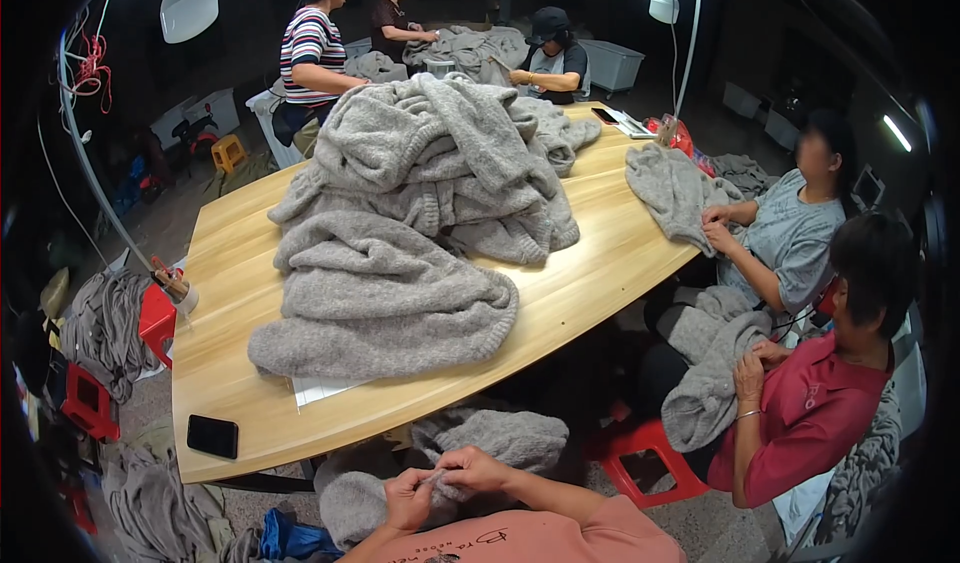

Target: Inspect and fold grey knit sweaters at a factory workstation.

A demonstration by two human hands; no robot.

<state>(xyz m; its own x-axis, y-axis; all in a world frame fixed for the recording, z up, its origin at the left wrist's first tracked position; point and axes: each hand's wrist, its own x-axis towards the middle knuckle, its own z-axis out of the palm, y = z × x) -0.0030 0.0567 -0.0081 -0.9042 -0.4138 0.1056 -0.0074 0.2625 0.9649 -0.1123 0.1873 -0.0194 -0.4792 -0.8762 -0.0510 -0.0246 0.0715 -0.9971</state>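
Note:
A grey knitted garment [500,438] lies across my lap below the table's near edge. My left hand [408,498] pinches a small bit of it between thumb and fingers. Close beside it, my right hand [474,471] is closed on the same bit of knit, and the fingertips of both hands nearly meet. Whether a small tool is between them is too small to make out. On the table, a large heap of grey knitted garments [400,293] with ribbed edges rises in front of me.
The wooden table [230,363] carries a black phone [213,437] at its near left corner and a white sheet [325,390] under the heap. Two people sit at my right, each handling grey knitwear. Red stools [650,463] and piles of garments [108,328] stand around.

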